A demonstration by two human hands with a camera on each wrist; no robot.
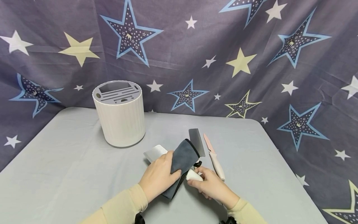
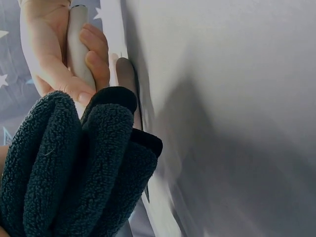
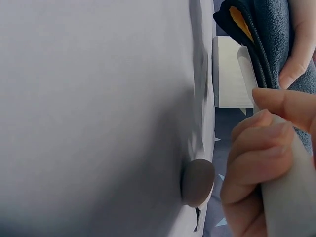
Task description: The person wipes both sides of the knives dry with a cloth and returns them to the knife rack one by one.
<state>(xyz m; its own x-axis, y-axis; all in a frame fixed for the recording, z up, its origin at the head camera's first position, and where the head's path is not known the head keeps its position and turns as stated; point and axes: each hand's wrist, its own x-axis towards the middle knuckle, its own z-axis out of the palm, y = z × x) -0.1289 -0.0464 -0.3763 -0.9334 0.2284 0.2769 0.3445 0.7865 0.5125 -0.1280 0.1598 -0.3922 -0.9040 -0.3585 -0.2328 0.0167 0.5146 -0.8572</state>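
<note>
My left hand (image 1: pixel 159 172) grips a folded dark blue-grey cloth (image 1: pixel 183 160) with black edging. A broad pale blade (image 1: pixel 155 152) sticks out on its left side; the cloth hides where that blade leads. Close to the cloth's right side, my right hand (image 1: pixel 208 183) holds a knife by its white handle (image 3: pixel 291 192), fingers curled round it. A pale, narrow part (image 3: pixel 247 69) beyond those fingers reaches the cloth. Behind the hands lie a dark-bladed cleaver (image 1: pixel 197 142), its handle mostly hidden, and a pink-bladed knife (image 1: pixel 216 165) with a pale handle.
A ribbed, off-white knife block (image 1: pixel 120 124) with slots in its grey top stands at the back left of the table (image 1: pixel 61 174). A star-patterned curtain (image 1: pixel 173 56) hangs behind the table and along its sides.
</note>
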